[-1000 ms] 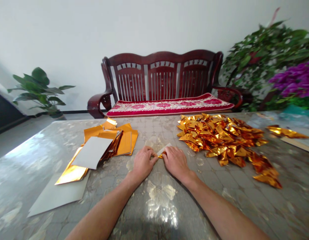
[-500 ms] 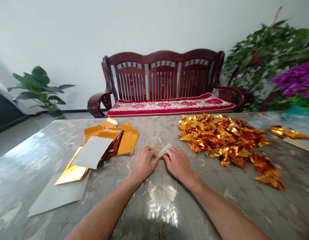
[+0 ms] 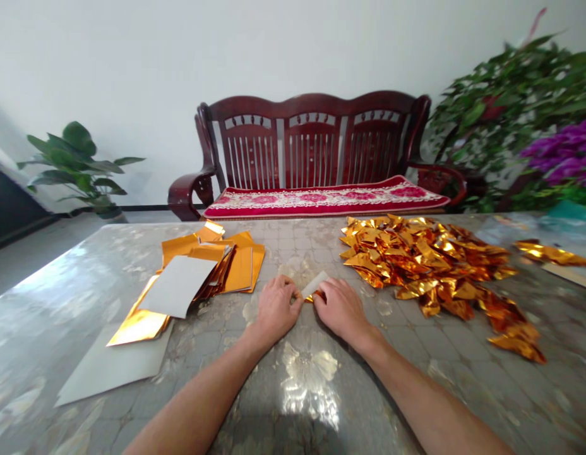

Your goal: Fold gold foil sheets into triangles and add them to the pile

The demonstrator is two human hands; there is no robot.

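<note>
Hands [image 3: 280,304], two, one folded paper [image 3: 316,283] between

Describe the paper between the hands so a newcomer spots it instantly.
On the floral table before the wooden bench, look where the left hand and right hand nearly meet. Between them is a small foil paper, pale strip above a gold sliver. Only it is at the hands; loose sheets lie left, folded gold pieces right.

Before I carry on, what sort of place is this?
Probably a home's living room: a dark red-brown carved wooden bench bears a red-and-white floral fabric cushion, and a broad-leaved green potted plant stands at left.
</note>
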